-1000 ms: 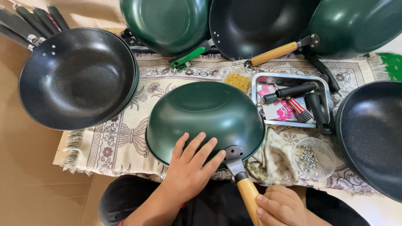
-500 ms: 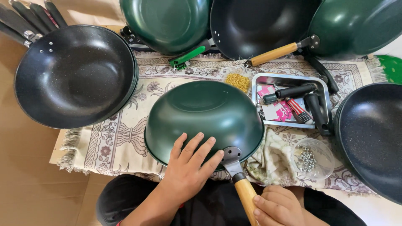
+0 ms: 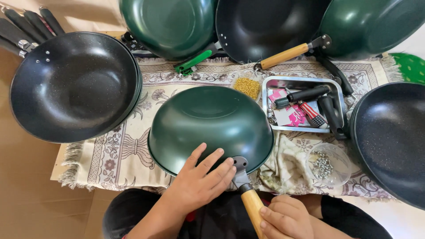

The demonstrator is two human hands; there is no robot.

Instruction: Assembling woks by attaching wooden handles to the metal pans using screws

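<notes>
On patterned mat (image 3: pixel 124 155): pans, cardboard floor (image 3: pixel 26 186).

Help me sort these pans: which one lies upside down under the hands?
The green pan at the centre of the mat, dome up, left hand flat on it, right hand on its wooden handle. The others lie bowl up.

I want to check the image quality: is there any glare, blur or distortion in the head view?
Head view: soft glare patches on the upturned green pan and inside the black pan at left; the left hand and right hand look sharp, no motion blur; pans at the edges appear stretched and cropped, suggesting a wide lens; shadows are soft.
</notes>
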